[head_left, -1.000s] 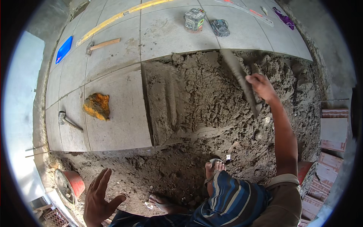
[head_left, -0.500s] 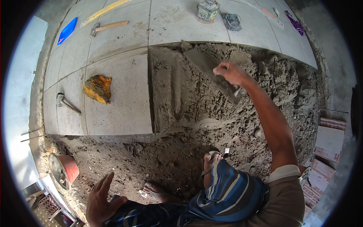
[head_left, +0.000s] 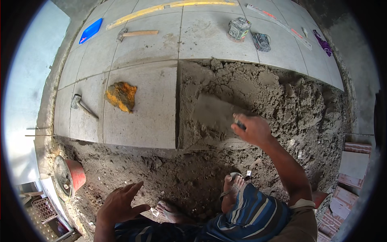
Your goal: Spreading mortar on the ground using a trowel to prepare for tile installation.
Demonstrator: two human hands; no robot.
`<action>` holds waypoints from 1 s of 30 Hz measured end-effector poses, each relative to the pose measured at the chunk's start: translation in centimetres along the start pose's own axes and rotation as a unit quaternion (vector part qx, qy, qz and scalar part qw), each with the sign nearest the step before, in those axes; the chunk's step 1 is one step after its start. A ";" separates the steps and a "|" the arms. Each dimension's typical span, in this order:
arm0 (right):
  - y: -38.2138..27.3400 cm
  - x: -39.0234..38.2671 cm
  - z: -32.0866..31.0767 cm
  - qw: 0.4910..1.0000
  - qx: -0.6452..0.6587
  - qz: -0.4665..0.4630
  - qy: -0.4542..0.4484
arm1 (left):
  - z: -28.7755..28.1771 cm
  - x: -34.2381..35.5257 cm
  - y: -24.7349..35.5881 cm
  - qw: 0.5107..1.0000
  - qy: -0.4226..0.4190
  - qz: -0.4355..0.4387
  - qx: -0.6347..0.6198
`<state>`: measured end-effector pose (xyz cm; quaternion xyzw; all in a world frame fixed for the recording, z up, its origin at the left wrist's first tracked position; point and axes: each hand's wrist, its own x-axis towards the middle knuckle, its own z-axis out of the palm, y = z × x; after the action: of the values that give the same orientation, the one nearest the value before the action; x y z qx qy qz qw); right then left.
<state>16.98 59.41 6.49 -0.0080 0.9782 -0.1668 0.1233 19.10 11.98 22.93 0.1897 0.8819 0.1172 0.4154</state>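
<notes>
My right hand is wrapped round the handle of a trowel, whose flat grey blade lies on wet mortar. The blade is slightly blurred, a little right of the raised edge of the nearest laid tile. My left hand hovers near my lap, fingers spread, with nothing in it. A yellow-orange stained sponge or cloth lump lies on that tile. Left of it rests a mallet with a dark head.
Across the tiled floor lie a hammer, a blue tray, a yellow straightedge, a dirty tub and a coiled string. A red bucket stands left; stacked tiles sit right. A taut string crosses the mortar's near side.
My right hand has brought the trowel nearer and to the left, its blade turned flatter over the mortar. The left hand has risen slightly to the right. The whole view has shifted.
</notes>
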 end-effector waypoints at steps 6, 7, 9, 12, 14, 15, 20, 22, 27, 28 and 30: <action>0.6 7.1 -0.1 0.986 -0.123 -0.033 -0.106 | -1.1 1.7 -0.6 0.995 0.003 0.000 -0.104; 0.3 8.7 -0.6 0.987 -0.130 -0.017 -0.089 | -1.2 2.0 -0.6 0.993 0.032 0.025 -0.108; 0.2 10.7 -2.2 0.988 -0.138 0.003 -0.073 | -1.6 3.0 0.2 0.991 0.033 0.036 -0.124; 0.1 12.9 -4.5 0.987 -0.128 0.067 -0.072 | -1.8 3.9 0.5 0.988 0.021 0.052 -0.145; 0.5 13.3 -4.9 0.989 -0.106 0.082 -0.058 | -1.6 3.9 0.3 0.987 0.002 0.058 -0.152; 0.7 13.7 -5.1 0.989 -0.106 0.084 -0.059 | -1.5 3.7 0.0 0.986 -0.010 0.042 -0.159; 2.5 15.2 -3.9 0.992 -0.061 0.114 -0.010 | -1.4 3.6 -0.3 0.992 -0.012 0.025 -0.126; 3.3 14.1 -4.6 0.993 -0.010 0.102 -0.062 | -1.4 3.5 -0.1 0.992 0.013 0.047 -0.119; 3.1 7.8 -3.8 0.997 0.017 0.018 -0.077 | -1.2 1.5 -0.6 0.985 0.013 0.078 -0.154; 3.3 7.2 -3.2 0.996 -0.050 0.046 -0.058 | -1.1 1.3 -0.7 0.984 0.010 0.079 -0.159; 3.6 7.0 -2.9 0.989 -0.118 0.080 -0.041 | -1.8 1.5 -0.3 0.989 -0.006 0.057 -0.133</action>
<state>9.54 63.35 6.23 0.0494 0.9827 -0.0389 0.1743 16.73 12.31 22.94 0.1831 0.8436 0.2560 0.4351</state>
